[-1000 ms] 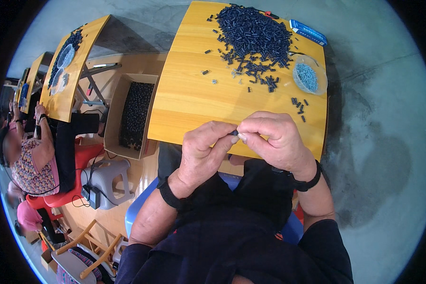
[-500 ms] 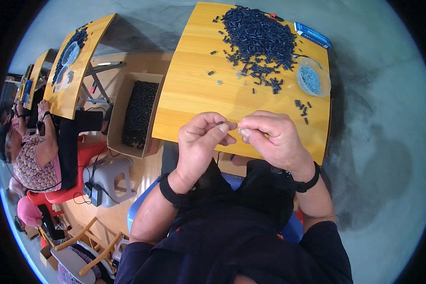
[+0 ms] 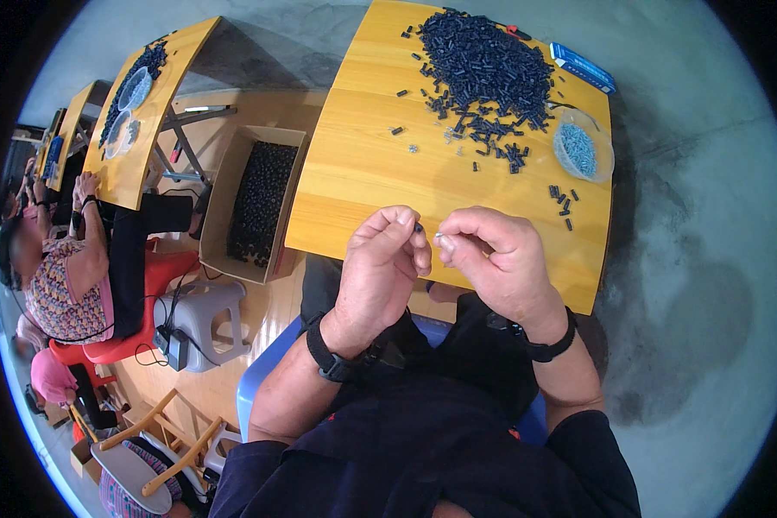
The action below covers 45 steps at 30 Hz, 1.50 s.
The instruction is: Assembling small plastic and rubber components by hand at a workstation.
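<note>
My left hand (image 3: pixel 386 259) is closed over the near edge of the yellow table (image 3: pixel 354 181), pinching a small black plastic piece (image 3: pixel 419 228) that peeks out at the fingertips. Close by on the right, my right hand (image 3: pixel 496 250) pinches a tiny pale piece (image 3: pixel 440 237), too small to make out. A narrow gap separates the two sets of fingertips. Beyond them lies a large heap of small black plastic pieces (image 3: pixel 488 69), with several strays around it. A clear plastic bowl (image 3: pixel 603 164) of small light-blue pieces stands at the table's right side.
Left of the table, a cardboard box (image 3: pixel 209 233) holds many black pieces on the floor. A blue-and-white box (image 3: pixel 583 67) lies at the far right corner. Further left, a person (image 3: pixel 69 285) sits at another yellow table (image 3: pixel 160 112). A grey stool (image 3: pixel 207 324) stands behind that person.
My left hand has turned and shifted slightly right, so the black piece now shows at its fingertips. The right hand keeps its pinch. The whole view has shifted a little.
</note>
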Each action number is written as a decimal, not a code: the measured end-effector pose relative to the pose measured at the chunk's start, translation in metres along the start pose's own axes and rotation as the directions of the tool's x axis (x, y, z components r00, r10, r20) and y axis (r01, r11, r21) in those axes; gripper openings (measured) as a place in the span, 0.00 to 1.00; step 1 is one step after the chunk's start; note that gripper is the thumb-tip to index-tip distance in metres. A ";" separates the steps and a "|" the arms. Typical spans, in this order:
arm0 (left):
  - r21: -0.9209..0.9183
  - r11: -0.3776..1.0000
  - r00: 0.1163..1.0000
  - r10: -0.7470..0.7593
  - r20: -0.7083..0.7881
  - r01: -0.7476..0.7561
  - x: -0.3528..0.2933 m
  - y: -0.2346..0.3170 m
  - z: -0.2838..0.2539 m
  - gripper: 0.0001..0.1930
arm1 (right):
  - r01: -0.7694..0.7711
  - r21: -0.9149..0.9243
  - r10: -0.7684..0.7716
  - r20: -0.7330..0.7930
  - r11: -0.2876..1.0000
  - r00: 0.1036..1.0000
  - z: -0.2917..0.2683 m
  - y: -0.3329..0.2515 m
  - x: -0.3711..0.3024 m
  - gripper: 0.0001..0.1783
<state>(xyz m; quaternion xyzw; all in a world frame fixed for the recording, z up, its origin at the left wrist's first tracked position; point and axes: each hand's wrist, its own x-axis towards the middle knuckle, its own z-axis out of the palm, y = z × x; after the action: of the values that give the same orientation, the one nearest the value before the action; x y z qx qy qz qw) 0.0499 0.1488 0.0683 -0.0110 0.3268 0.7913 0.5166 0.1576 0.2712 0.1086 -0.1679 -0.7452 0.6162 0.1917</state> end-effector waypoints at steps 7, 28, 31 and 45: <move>-0.054 0.998 0.999 -0.026 -0.023 0.025 0.004 0.002 -0.003 0.06 | 0.079 -0.161 -0.079 0.007 0.984 0.997 0.001 0.002 0.005 0.03; -0.046 0.999 1.000 -0.016 -0.027 0.014 0.005 -0.010 0.005 0.08 | 0.270 -0.317 -0.275 0.029 0.909 0.961 0.002 0.012 0.013 0.04; -0.037 0.999 0.999 -0.029 -0.043 0.027 0.006 -0.011 0.005 0.08 | 0.280 -0.326 -0.281 0.045 0.903 0.959 0.000 0.014 0.014 0.04; 0.022 0.999 0.999 -0.027 -0.027 0.028 0.006 -0.013 0.004 0.08 | 0.253 -0.265 -0.239 0.085 0.931 0.967 -0.001 0.015 0.017 0.04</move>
<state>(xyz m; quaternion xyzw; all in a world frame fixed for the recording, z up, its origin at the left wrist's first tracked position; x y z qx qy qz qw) 0.0590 0.1586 0.0629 -0.0202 0.3425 0.7802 0.5231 0.1435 0.2833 0.0957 -0.0821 -0.8429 0.4827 0.2230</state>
